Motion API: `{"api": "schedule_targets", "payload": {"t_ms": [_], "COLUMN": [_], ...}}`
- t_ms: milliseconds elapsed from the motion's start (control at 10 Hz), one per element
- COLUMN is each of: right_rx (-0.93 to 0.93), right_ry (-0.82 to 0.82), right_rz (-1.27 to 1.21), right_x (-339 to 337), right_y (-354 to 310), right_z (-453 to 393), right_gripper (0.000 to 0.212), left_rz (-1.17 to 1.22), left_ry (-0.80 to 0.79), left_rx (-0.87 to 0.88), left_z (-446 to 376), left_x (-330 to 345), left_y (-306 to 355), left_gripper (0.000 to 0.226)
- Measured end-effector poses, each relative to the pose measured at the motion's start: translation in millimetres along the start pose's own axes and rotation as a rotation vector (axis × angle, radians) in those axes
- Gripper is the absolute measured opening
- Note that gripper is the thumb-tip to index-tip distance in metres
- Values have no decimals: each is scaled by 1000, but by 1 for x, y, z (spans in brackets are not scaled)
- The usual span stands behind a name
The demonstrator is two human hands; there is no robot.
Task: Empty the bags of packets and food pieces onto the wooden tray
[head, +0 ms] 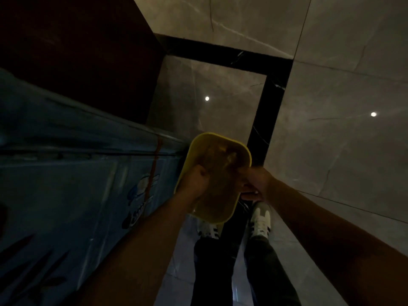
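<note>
tray contents [217, 171]: brownish blur inside the yellow rim; single pieces cannot be told apart in the dim light.
left hand [195, 181]: fingers curled over the tray's near-left edge; fingertips hidden behind the rim.
right hand [256, 184]: fingers tucked under the tray's right side, grip unclear.
blue printed sheet [66, 184]: cut off by the left edge; cartoon print smeared, unreadable.
dark panel [77, 51]: cut off at top and left, nearly black.
shoes [260, 219]: the left one partly hidden by the tray.

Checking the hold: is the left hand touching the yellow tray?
Touching. Head view shows the left hand gripping the yellow tray's near-left rim.
</note>
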State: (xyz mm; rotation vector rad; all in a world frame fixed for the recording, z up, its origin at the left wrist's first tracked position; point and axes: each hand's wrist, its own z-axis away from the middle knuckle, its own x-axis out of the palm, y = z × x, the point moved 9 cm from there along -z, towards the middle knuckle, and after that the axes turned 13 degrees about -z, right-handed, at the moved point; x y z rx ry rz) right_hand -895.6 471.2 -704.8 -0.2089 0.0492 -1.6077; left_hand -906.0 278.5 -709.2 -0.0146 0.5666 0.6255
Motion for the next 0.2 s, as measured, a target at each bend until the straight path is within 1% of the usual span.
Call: {"api": "schedule_targets", "payload": {"t_ms": [100, 200], "right_rx": [-137, -291], "right_ry": [87, 158], "right_rz": [262, 622], "right_x": [-11, -16], "right_y": [-8, -25], "right_z": [9, 44], "right_gripper": [14, 25], "left_rz": [-9, 11], "left_ry": [-12, -57], "left_rx": [33, 85], "left_z": [13, 37], "left_x": [-3, -5], "left_y": [2, 15], "left_gripper": [26, 25]}}
